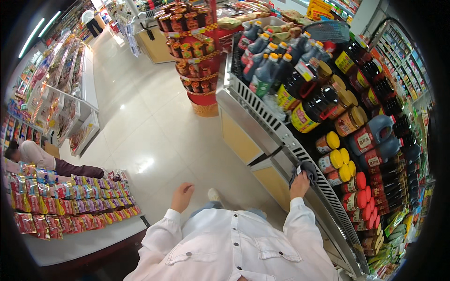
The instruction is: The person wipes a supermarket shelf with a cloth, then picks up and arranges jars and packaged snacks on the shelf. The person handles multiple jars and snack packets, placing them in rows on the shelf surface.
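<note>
My right hand (300, 185) holds a dark grey cloth (308, 170) against the metal front edge of a shelf unit. Right beside the cloth runs the slotted metal guard rail (309, 158) of that shelf. Behind the rail stand jars with yellow lids (335, 159) and jars with red lids (355, 200). My left hand (182, 196) hangs over the floor in front of my body, its fingers loosely curled together and nothing visible in them.
Sauce bottles (267, 73) and large dark jugs (309, 112) crowd the shelf. A round tiered jar stand (204, 102) rises past its corner. Bagged snacks (70, 200) fill a display at left, with a crouching person (38, 158) behind. Pale tiled floor (147, 130) lies between; another person (89, 21) stands far off.
</note>
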Demonstrator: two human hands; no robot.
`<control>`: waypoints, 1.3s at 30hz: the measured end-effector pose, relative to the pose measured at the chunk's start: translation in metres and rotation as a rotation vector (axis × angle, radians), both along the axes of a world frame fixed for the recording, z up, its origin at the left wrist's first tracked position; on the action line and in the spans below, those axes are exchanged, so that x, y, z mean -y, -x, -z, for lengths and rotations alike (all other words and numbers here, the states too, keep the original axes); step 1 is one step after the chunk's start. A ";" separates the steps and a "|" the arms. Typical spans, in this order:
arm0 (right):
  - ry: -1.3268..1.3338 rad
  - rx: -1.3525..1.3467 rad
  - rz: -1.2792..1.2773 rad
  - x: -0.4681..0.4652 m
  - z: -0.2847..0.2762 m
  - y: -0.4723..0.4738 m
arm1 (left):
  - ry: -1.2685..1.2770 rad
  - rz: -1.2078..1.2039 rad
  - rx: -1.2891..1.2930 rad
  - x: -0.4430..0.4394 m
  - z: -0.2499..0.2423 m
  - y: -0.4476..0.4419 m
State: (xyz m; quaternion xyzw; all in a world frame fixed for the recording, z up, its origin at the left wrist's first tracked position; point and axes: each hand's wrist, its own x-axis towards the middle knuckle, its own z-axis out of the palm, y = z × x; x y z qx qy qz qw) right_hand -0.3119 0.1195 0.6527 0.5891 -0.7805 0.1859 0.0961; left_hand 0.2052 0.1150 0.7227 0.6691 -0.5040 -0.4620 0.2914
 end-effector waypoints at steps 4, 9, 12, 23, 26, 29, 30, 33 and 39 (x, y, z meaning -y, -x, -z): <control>-0.099 -0.053 -0.009 0.076 0.006 -0.039 | 0.025 -0.153 0.011 0.008 -0.002 -0.061; -0.185 -0.086 0.075 0.117 0.020 -0.062 | 0.003 -0.295 -0.054 -0.011 0.032 -0.119; -0.187 -0.108 0.091 0.119 0.000 -0.071 | -0.055 -0.344 -0.043 -0.010 0.038 -0.128; -0.188 -0.020 -0.105 0.234 -0.010 -0.179 | -0.026 -0.353 -0.084 0.123 0.037 -0.175; -0.252 0.024 0.010 0.244 -0.022 -0.193 | -0.010 -0.364 -0.109 0.183 0.020 -0.192; -0.280 0.052 0.131 0.245 -0.021 -0.201 | -0.014 -0.306 -0.101 0.238 0.017 -0.210; -0.293 0.033 0.144 0.245 -0.018 -0.196 | -0.015 -0.281 -0.081 0.259 0.016 -0.214; -0.261 0.067 0.042 0.266 -0.022 -0.196 | -0.007 -0.225 -0.041 0.324 0.016 -0.232; -0.231 0.322 -0.430 0.418 -0.068 -0.293 | 0.024 -0.277 -0.113 0.404 0.011 -0.257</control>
